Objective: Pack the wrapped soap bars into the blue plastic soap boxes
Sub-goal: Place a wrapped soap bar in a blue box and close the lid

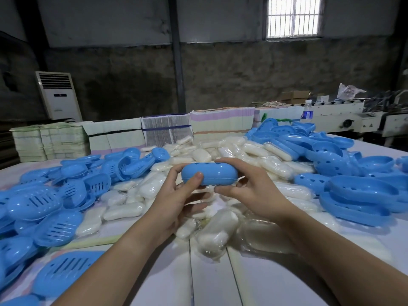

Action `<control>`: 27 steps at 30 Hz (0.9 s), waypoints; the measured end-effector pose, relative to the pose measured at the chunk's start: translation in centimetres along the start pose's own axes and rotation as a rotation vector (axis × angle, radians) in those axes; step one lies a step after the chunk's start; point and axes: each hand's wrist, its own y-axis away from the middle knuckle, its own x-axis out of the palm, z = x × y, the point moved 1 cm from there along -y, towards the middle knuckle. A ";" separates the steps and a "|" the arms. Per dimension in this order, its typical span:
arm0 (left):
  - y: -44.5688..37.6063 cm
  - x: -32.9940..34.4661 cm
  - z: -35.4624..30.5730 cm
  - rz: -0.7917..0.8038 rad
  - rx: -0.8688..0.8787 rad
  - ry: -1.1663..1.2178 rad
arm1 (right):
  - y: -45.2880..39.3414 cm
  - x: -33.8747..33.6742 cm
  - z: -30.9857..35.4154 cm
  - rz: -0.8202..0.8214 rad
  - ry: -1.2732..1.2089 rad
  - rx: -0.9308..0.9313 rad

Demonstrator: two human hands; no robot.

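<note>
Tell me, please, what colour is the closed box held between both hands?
Plain light blue, the closed soap box shows best in the head view.

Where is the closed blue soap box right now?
In the head view, centre frame: the closed soap box is held between the left hand and right hand, above the wrapped soap pile.

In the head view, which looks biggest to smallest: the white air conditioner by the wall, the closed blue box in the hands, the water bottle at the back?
1. Air conditioner, largest.
2. Closed blue box, held by the left hand and right hand; nearness to the camera enlarges it.
3. Water bottle, smallest, though far away.
</note>
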 end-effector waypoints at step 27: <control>-1.3 -1.8 3.0 0.088 0.370 -0.777 | 6.9 -22.0 -2.0 -0.522 0.479 0.334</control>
